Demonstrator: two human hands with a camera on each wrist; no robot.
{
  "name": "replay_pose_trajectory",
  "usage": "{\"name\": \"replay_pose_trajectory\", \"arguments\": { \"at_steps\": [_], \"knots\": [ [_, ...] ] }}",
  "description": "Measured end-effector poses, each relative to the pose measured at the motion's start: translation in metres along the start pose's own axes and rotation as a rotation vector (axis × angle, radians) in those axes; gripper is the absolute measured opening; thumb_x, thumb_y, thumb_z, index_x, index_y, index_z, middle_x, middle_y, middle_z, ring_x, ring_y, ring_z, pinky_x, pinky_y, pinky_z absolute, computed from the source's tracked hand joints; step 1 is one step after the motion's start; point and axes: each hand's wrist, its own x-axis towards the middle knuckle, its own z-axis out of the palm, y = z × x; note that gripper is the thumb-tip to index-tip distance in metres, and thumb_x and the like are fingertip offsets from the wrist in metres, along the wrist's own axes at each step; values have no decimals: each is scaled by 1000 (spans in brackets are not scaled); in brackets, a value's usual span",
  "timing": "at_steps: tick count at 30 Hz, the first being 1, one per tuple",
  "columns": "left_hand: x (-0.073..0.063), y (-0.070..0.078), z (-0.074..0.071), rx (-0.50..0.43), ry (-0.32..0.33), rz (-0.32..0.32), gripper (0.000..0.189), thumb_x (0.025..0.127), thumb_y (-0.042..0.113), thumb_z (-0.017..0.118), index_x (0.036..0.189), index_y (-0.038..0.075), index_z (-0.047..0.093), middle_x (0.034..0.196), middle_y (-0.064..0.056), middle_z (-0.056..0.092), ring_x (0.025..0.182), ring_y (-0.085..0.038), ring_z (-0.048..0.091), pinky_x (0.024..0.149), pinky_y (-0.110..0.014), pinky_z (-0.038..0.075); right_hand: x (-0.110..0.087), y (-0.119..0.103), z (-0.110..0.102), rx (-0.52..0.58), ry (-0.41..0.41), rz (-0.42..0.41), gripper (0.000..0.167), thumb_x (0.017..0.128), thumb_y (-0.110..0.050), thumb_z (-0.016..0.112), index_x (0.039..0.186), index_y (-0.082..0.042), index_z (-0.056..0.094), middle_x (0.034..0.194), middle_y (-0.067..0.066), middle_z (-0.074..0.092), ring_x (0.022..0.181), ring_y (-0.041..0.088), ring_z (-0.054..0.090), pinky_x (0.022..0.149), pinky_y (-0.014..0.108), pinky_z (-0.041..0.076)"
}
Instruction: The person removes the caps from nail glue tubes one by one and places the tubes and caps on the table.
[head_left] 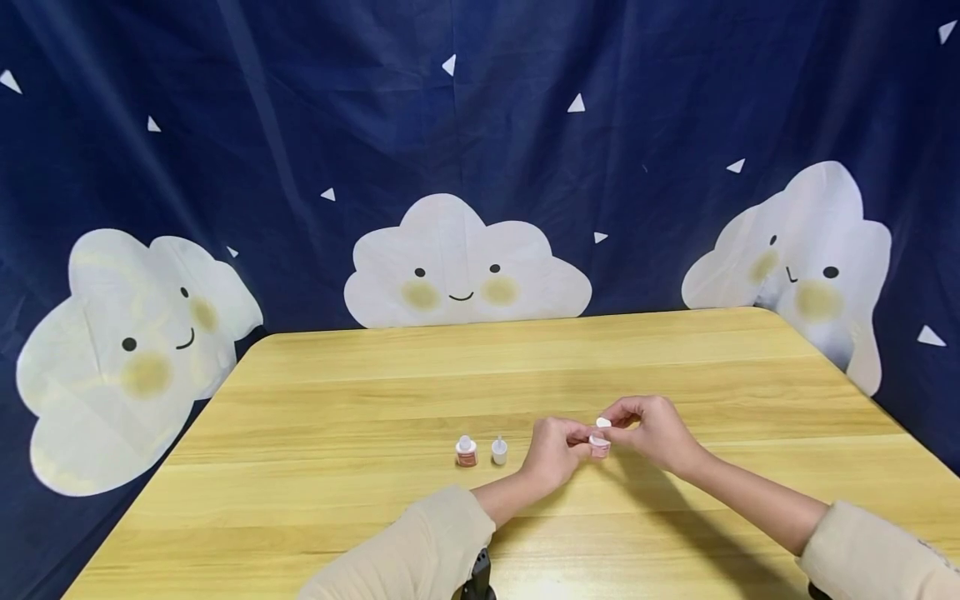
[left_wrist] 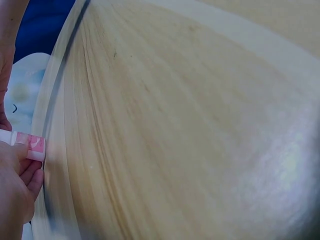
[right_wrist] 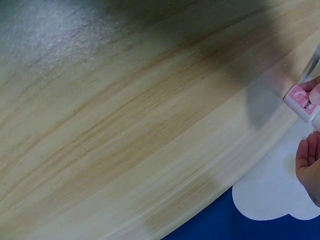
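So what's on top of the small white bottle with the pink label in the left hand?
A small rounded white piece, pinched by the right hand, shows above the bottle. Fingers cover where they'd meet, so contact can't be told.

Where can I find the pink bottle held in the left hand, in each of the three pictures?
Head: the pink bottle is right of centre, in the lower half, in the left hand.
Left wrist: the bottle is at the left edge, slightly below mid-height.
Right wrist: the bottle is at the right edge, slightly above mid-height.
Shared landmark: the wooden table, in all three.
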Motion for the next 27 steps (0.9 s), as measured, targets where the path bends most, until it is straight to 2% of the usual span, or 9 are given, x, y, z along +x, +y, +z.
{"name": "replay_pose_trajectory", "arguments": {
  "at_steps": [18, 27],
  "knots": [
    [1, 2, -2, 4, -23, -15, 18, 76, 10, 72, 92, 1, 73, 89, -11, 73, 74, -7, 69, 64, -7, 51, 2, -3, -3, -14, -47, -10, 6, 71, 4, 74, 74, -1, 71, 68, 4, 69, 61, -4, 55, 54, 20, 52],
    [1, 0, -1, 1, -18, -11, 18, 76, 10, 73, 92, 1, 73, 88, -10, 73, 73, -6, 69, 63, -7, 51, 4, -3, -8, -11, -106, -18, 6, 74, 3, 72, 78, -1, 71, 72, 5, 70, 64, -4, 56, 57, 20, 52]
  ]
}}
